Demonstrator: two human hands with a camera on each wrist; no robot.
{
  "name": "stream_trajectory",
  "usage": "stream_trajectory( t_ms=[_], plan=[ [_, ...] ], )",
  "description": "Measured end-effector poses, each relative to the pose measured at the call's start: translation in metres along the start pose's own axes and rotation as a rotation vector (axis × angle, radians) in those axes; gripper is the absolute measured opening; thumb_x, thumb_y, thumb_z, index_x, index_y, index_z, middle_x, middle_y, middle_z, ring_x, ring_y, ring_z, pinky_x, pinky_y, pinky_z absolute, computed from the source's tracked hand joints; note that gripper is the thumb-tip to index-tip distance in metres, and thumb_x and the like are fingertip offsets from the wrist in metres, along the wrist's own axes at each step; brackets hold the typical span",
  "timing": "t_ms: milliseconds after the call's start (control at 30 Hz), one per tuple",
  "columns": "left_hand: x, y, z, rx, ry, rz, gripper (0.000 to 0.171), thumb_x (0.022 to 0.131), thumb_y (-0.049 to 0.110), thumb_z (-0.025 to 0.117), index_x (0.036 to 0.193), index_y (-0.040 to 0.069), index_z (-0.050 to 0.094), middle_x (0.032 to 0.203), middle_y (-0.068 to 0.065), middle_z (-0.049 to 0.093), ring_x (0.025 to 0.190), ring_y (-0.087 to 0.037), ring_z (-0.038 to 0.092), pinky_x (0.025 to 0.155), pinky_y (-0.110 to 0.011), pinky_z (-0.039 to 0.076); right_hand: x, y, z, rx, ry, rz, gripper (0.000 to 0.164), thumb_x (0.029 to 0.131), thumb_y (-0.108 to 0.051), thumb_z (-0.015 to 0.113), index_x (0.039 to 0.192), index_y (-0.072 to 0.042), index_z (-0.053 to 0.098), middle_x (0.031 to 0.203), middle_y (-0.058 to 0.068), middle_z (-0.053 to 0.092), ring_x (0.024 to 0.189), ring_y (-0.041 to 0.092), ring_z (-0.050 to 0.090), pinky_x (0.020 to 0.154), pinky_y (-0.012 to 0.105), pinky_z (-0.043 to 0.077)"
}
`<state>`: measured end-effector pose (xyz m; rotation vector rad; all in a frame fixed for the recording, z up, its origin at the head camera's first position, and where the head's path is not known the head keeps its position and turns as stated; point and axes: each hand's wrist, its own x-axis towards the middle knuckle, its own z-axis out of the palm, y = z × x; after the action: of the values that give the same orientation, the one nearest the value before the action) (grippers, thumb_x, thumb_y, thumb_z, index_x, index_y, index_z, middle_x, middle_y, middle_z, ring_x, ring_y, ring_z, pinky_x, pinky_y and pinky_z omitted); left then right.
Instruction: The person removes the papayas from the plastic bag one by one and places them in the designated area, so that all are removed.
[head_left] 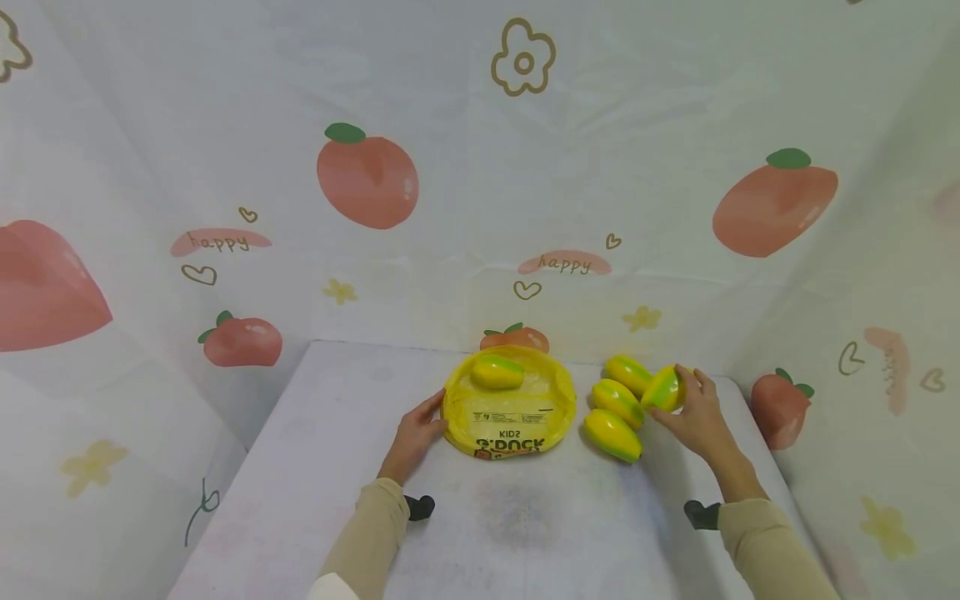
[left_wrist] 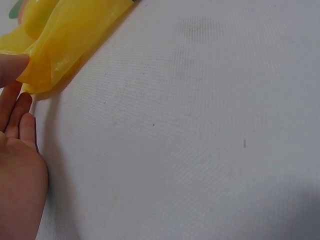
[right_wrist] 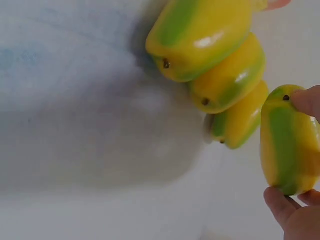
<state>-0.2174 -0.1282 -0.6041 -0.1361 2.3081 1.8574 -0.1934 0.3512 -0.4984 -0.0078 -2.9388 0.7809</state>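
My right hand (head_left: pixel 697 417) grips a yellow-green papaya (head_left: pixel 664 389) between thumb and fingertips, one at each end in the right wrist view. Beside it lie three more papayas (head_left: pixel 612 435) in a slanting row. To their left is a round, shallow container lined with a yellow plastic bag (head_left: pixel 562 400), printed with upside-down "G.DUCK KIDS" lettering. A single papaya (head_left: pixel 497 372) rests inside, near its far rim. My left hand (head_left: pixel 414 437) holds the container's left edge, its thumb (left_wrist: pixel 12 69) over the yellow plastic and the other fingers lower down.
All this stands on a white table (head_left: pixel 517 517) against a white curtain (head_left: pixel 450 275) printed with peaches, flowers and "happy". The curtain also closes in the left and right sides. Dark straps (head_left: pixel 420 507) show at both wrists.
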Motion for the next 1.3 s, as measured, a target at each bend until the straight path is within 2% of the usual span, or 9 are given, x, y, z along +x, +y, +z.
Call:
stream_trajectory(
  t_ms=[400, 667, 1033, 1300],
  plan=[
    [0.0, 0.001, -0.001, 0.01, -0.001, 0.003, 0.06, 0.095, 0.01, 0.064, 0.152, 0.026, 0.05, 0.162, 0.004, 0.044, 0.156, -0.022, 0.032, 0.129, -0.044, 0.028, -0.006, 0.013, 0.006, -0.016, -0.079, 0.074, 0.092, 0.083, -0.022, 0.079, 0.151, 0.009, 0.025, 0.151, 0.049, 0.015, 0.13, 0.07, 0.029, 0.105, 0.08, 0.036],
    [0.001, -0.001, -0.003, 0.031, 0.002, -0.003, 0.06, 0.096, 0.012, 0.063, 0.152, 0.027, 0.049, 0.162, 0.007, 0.043, 0.156, -0.021, 0.032, 0.129, -0.045, 0.027, -0.012, 0.022, 0.011, 0.007, -0.138, 0.122, 0.092, 0.084, -0.022, 0.078, 0.152, 0.011, 0.024, 0.152, 0.048, 0.014, 0.134, 0.068, 0.025, 0.11, 0.08, 0.031],
    [0.0, -0.001, -0.001, 0.012, -0.006, 0.016, 0.061, 0.095, 0.009, 0.063, 0.153, 0.023, 0.049, 0.163, 0.001, 0.042, 0.157, -0.024, 0.03, 0.13, -0.046, 0.026, -0.017, 0.028, 0.016, 0.072, -0.234, 0.212, 0.096, 0.086, -0.025, 0.076, 0.156, 0.008, 0.018, 0.155, 0.046, 0.007, 0.138, 0.065, 0.021, 0.115, 0.078, 0.026],
    [0.0, 0.0, -0.001, -0.016, -0.019, 0.027, 0.062, 0.094, 0.006, 0.063, 0.152, 0.021, 0.049, 0.163, 0.0, 0.042, 0.157, -0.025, 0.03, 0.13, -0.046, 0.025, -0.018, 0.031, 0.023, 0.089, -0.255, 0.23, 0.099, 0.087, -0.03, 0.076, 0.157, 0.006, 0.016, 0.156, 0.045, 0.006, 0.139, 0.064, 0.021, 0.115, 0.079, 0.024]
  ],
)
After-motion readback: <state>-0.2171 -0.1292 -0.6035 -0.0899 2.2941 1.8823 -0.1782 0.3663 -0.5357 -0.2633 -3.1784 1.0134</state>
